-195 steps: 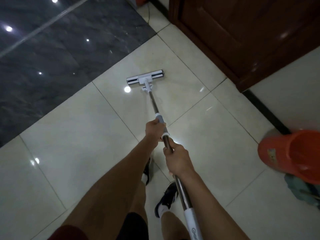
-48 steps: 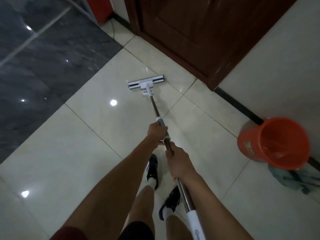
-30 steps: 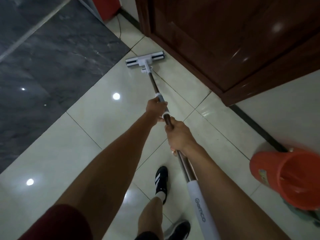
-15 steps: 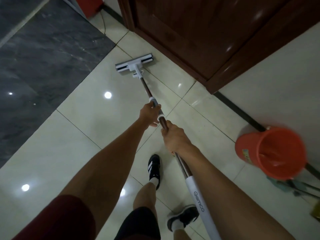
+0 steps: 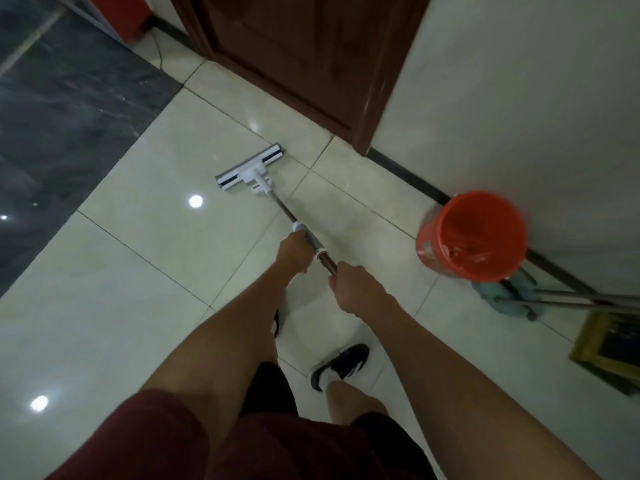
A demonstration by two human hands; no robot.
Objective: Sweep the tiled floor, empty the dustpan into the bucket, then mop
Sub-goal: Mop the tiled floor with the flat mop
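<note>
Where writing might be looked for, none can be read: a pale label on the side of the orange bucket (image 5: 472, 237) is blurred beyond legibility.

Item, flat mop (image 5: 250, 169): white head laid flat on the cream tiled floor (image 5: 138, 271), near the foot of the dark wooden door (image 5: 294, 53), slanted across a grout line. Its metal pole (image 5: 282, 206) is gripped by both hands, left hand (image 5: 294, 249) curled round the grey collar nearer the head, right hand (image 5: 356, 289) curled round the shaft just behind it.

Item, edges: dark marble flooring (image 5: 62, 109) is met at the left; a black skirting strip (image 5: 408, 178) is run along the pale wall (image 5: 519, 81) at the right. Open tile is found to the left of the mop and toward the viewer.

Item, bucket: stood against the wall, mouth open, a wrinkled orange lining seen inside. A second mop with a blue-green cloth head (image 5: 505, 299) is laid just behind it, touching or nearly so. A red object (image 5: 119, 12) is stood at the far corner.
</note>
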